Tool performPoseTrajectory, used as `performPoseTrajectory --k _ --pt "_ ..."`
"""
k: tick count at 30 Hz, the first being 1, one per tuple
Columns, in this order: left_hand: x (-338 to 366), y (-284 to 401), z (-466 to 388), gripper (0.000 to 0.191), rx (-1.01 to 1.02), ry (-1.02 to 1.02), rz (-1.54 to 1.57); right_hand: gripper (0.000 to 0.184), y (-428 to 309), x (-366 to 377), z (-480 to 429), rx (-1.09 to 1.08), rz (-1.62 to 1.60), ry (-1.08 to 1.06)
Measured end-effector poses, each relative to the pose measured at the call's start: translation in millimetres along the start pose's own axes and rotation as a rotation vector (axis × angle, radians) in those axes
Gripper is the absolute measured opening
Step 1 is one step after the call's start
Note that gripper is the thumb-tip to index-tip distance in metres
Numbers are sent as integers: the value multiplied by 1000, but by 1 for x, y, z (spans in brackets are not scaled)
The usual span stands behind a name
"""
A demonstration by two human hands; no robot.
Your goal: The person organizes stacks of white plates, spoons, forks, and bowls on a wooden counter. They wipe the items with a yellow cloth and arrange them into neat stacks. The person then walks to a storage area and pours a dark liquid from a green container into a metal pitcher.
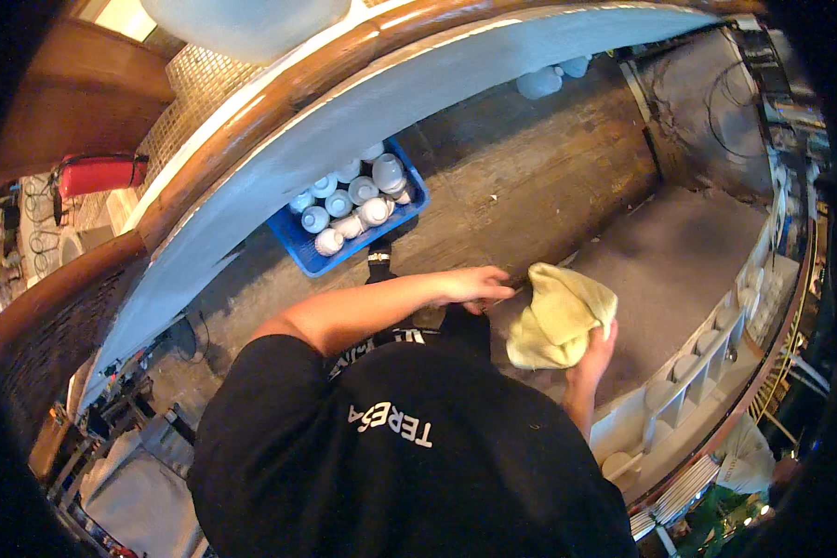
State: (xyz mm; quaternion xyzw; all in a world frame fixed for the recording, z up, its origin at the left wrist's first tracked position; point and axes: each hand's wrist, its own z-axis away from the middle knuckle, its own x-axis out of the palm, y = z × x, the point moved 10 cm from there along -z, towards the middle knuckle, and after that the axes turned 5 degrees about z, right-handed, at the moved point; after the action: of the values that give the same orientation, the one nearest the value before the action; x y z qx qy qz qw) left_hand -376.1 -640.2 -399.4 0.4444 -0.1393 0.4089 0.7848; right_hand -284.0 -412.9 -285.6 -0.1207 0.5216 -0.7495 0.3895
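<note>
A yellow cloth (pixel 565 317), bunched and folded, is held by my right hand (pixel 596 352) at its lower right side. Whether anything is wrapped inside the cloth, I cannot tell. My left hand (pixel 478 286) hovers just left of the cloth, apart from it, with fingers spread and nothing visible in them. Beyond my left forearm, a blue plastic crate (pixel 307 262) stands on the floor. Several white cups (pixel 338 204) sit in it, many apparently upside down, and some lie tilted.
A curved counter with a wooden rim (pixel 307 91) and pale blue side (pixel 363 118) arcs across the far side. Grey-brown floor (pixel 530 188) lies ahead. A grey surface (pixel 669 258) and white compartment shelf (pixel 697 363) run along my right. A red cylindrical object (pixel 103 174) is far left.
</note>
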Motion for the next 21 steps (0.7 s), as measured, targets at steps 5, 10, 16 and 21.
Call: performPoseTrajectory --k 5,10,16,21 --pt "-214 -177 72 35 -55 747 198 40 -12 -146 37 -82 842 407" --pt "-343 -340 189 33 -295 1181 -347 34 29 -315 82 334 1740 155" --pt "-380 -387 152 38 -464 866 -742 45 148 -370 75 542 1796 -69" --pt "-429 -344 103 31 -230 1113 -659 49 83 -290 57 868 2009 -27"
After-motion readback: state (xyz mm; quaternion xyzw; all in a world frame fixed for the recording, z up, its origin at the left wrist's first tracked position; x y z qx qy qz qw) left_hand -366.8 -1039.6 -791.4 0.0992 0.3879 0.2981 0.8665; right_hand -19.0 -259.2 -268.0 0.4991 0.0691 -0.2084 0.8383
